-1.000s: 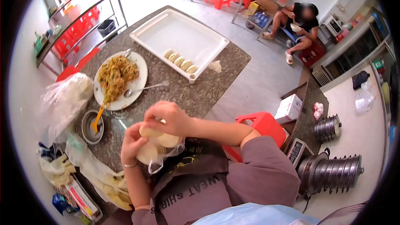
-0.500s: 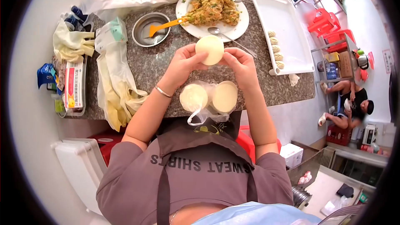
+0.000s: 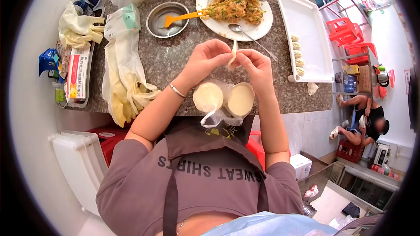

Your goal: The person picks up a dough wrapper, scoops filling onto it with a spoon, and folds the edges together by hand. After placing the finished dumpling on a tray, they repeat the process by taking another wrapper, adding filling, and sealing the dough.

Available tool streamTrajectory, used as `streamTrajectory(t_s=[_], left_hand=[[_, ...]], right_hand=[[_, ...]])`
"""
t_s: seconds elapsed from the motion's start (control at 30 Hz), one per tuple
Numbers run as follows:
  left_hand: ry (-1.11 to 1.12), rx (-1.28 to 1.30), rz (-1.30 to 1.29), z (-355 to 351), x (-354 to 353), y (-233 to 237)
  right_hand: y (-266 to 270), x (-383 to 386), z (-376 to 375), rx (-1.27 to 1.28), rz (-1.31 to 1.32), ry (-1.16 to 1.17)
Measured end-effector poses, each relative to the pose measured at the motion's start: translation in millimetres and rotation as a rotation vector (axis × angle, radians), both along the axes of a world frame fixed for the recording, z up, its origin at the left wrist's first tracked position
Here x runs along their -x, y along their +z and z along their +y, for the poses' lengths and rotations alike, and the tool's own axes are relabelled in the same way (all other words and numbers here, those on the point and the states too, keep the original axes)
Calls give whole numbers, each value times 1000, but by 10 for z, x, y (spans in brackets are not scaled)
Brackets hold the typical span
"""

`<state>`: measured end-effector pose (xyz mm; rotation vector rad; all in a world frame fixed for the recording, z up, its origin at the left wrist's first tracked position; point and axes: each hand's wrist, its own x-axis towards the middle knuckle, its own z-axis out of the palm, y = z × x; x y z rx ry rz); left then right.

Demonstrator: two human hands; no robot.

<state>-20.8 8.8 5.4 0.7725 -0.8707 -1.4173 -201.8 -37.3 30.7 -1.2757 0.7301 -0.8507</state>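
A round, pale dough wrapper (image 3: pixel 233 54) is turned edge-on between my two hands above the counter. My left hand (image 3: pixel 211 57), with a bracelet at the wrist, pinches one side of it. The other side is in the closed fingertips of my right hand (image 3: pixel 254 64). Just below lie two stacks of round wrappers, a left stack (image 3: pixel 208 96) and a right stack (image 3: pixel 240 99), in clear plastic. Beyond my hands is a white plate (image 3: pixel 203 6) heaped with chopped filling (image 3: pixel 236 3). A metal spoon (image 3: pixel 247 36) rests on its edge.
A white tray (image 3: pixel 313 39) at right holds several pleated dumplings (image 3: pixel 298 57). Left of the plate stands a metal bowl (image 3: pixel 151 24) with an orange-handled utensil (image 3: pixel 186 16) across it. Gloves (image 3: pixel 127 74) lie on the counter (image 3: pixel 284 98). A person (image 3: pixel 372 120) sits at far right.
The wrapper has turned from facing me flat to edge-on, and it looks narrower. My hands have come closer together around it. The view has shifted slightly.
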Motion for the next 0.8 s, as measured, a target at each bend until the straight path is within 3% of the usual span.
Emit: streamTrajectory(t_s=[0.53,0.6,0.63,0.7,0.8], left_hand=[[-33,-16,-53,-16,-50,-31],[-40,-125,266,-45,-81,-75],[-38,-125,269,-64,-110,-79],[-24,-153,447,-92,-175,-103],[20,-206,471,-103,-192,-165]], right_hand=[[-46,3,-17,22,44,-19],[-51,111,-58,-180,-232,-23],[-18,165,-70,-260,-384,-28],[160,286,52,-325,-459,-275],[277,704,142,-83,-289,5]])
